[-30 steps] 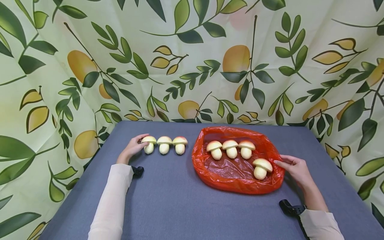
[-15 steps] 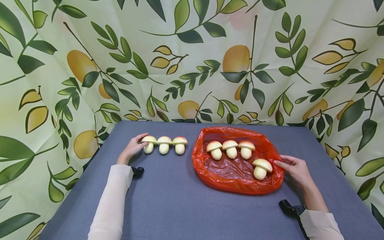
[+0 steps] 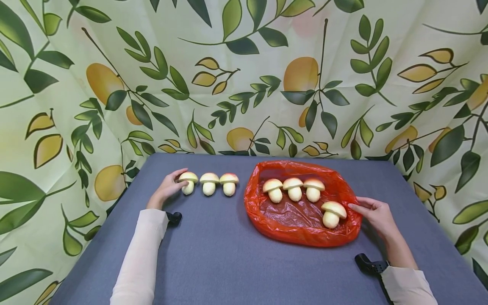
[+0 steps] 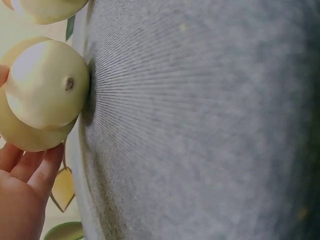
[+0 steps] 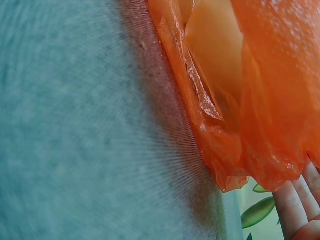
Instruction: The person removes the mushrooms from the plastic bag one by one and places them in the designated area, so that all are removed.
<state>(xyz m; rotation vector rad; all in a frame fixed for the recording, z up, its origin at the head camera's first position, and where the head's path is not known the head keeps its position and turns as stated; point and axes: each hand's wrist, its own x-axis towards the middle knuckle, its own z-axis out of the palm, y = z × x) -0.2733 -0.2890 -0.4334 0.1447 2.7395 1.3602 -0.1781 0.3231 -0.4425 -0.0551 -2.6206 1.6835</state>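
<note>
At the left of a row of three toy mushrooms, my left hand (image 3: 166,189) holds the end mushroom (image 3: 188,183) between thumb and fingers. The left wrist view shows that mushroom's pale stem base (image 4: 47,85) up close, with fingers at its cap. Beside it stand the middle mushroom (image 3: 209,184) and the right one (image 3: 229,184), which has a redder cap. My right hand (image 3: 378,215) pinches the right rim of an open red plastic bag (image 3: 301,238), thumb on the inner side. In the right wrist view, the bag (image 5: 280,120) hides part of the fingers.
Inside the bag, three mushrooms (image 3: 295,189) line the back and another mushroom (image 3: 333,214) sits at front right, near my thumb. Everything rests on a grey-blue cloth-covered table (image 3: 244,275). A leaf-and-fruit patterned curtain (image 3: 259,63) closes off the back and sides.
My left hand and the end mushroom have shifted slightly left, and a narrow gap now shows beside the middle mushroom. The right hand and bag have stayed in place.
</note>
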